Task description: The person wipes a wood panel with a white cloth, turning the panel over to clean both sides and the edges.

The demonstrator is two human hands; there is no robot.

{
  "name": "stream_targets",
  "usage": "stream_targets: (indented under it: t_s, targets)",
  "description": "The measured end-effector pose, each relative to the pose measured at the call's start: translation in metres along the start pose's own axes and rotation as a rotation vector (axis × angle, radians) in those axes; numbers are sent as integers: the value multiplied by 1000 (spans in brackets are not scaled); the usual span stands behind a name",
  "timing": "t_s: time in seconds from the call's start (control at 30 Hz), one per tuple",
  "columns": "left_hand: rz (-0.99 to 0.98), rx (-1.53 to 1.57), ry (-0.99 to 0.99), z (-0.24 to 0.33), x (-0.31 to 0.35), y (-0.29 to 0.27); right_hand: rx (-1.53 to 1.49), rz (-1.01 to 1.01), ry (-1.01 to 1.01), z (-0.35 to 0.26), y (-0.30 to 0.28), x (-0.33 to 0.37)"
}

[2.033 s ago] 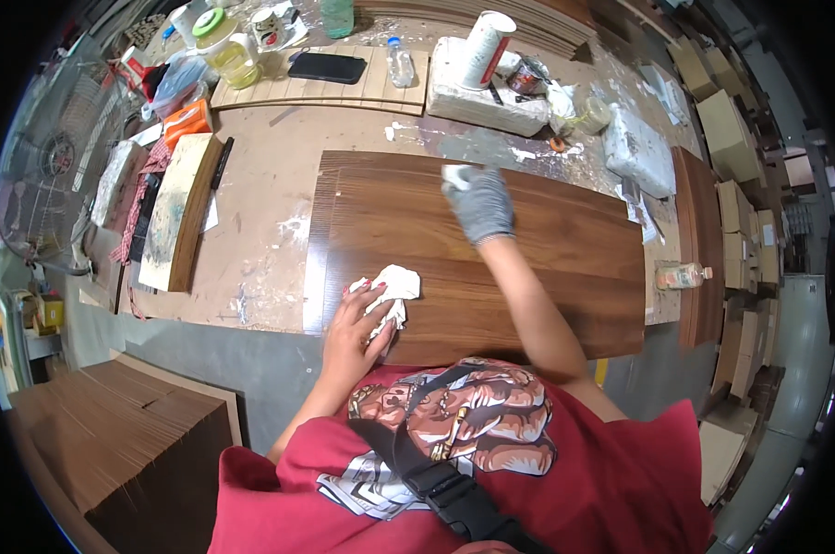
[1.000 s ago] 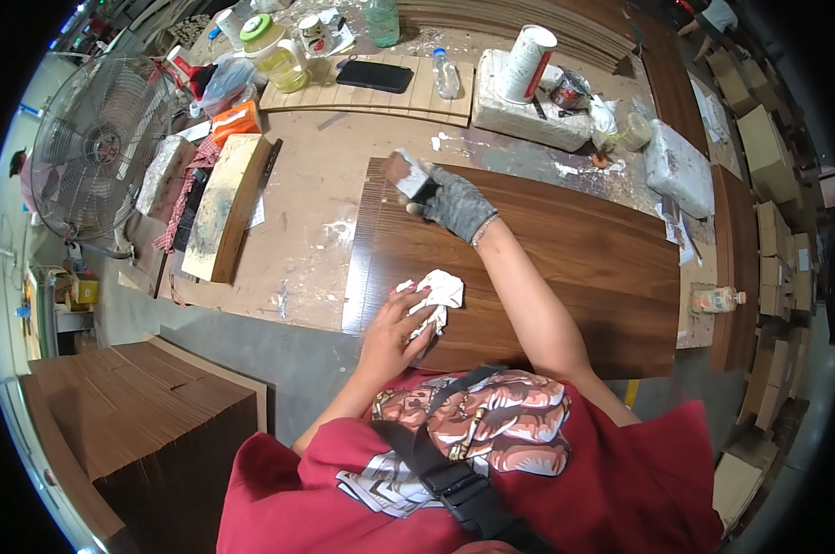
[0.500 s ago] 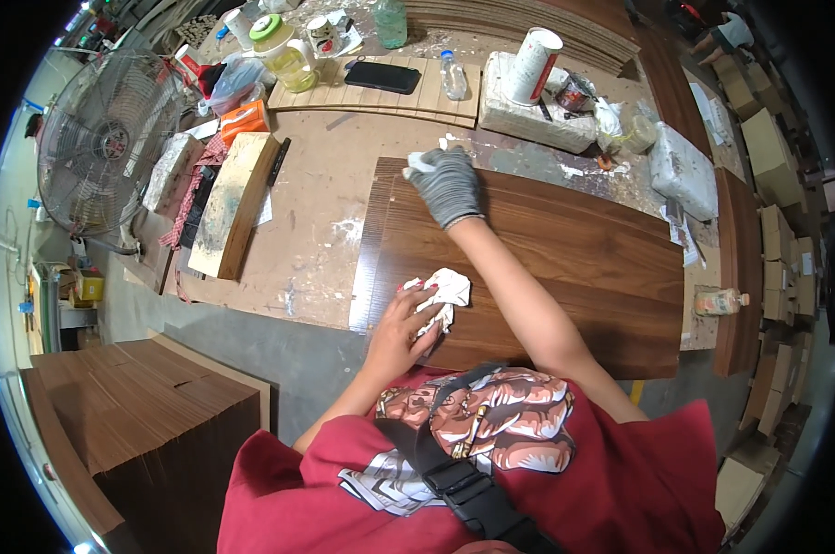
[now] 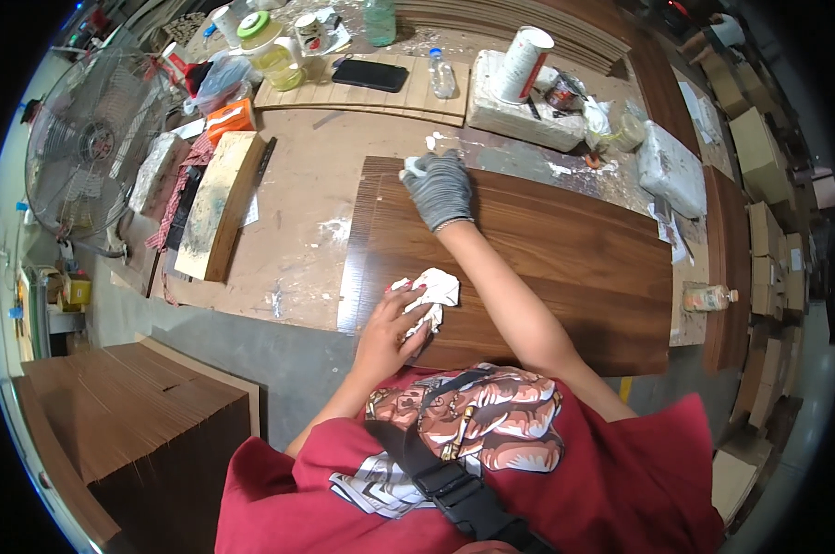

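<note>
A dark brown wood-grain panel [image 4: 574,277] lies flat on the bench in front of me, with stacked edges showing along its left side. My bare left hand [image 4: 388,328] is at the panel's near left part, fingers closed over a crumpled white cloth [image 4: 436,288] that rests on the surface. My right hand [image 4: 441,192], in a grey knit glove, is at the far left corner of the panel. Its fingers are bent round a small white wad [image 4: 414,166], mostly hidden by the glove.
A wood block [image 4: 216,208] and a fan [image 4: 90,143] stand at left. Along the back are a jug [image 4: 274,60], a phone [image 4: 369,76], a small bottle [image 4: 441,78] and a white foam block [image 4: 519,120] bearing a cup. Brown boards [image 4: 140,406] are stacked at lower left.
The whole view has shifted slightly left. Both hands stay at nearly the same places on the panel, still gripping the white cloth and the small white wad.
</note>
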State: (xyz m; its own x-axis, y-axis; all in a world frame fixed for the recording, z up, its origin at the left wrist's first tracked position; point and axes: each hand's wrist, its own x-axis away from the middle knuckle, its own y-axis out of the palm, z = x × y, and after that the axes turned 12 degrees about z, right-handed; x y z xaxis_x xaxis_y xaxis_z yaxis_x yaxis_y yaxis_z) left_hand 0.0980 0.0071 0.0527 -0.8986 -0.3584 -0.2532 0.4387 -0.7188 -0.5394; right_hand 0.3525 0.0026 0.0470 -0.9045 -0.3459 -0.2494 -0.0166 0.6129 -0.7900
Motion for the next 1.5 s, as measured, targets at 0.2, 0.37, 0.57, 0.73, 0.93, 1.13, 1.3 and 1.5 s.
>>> stream_targets:
  t_s: [0.2,0.37,0.57,0.73,0.93,1.13,1.3,1.5]
  targets:
    - [-2,-21,9,-3,0,2,26,73,-8,53,-29,17]
    - [-7,-24,-4,1,-3,2,244,268,56,144,-96,26]
    - [-33,-18,23,2,-22,10,180,136,48,137,-90,12]
    - [-29,-37,22,-1,-24,14,230,225,23,147,-96,25]
    - [-30,-89,91,1,-29,17,292,370,208,259,-165,23]
    - [-23,-64,58,-4,-26,22,325,190,94,215,-138,16]
    - [-5,-93,71,-1,-26,18,480,236,169,225,-163,23]
    - [-23,-55,90,3,-32,23,484,384,315,406,-237,22]
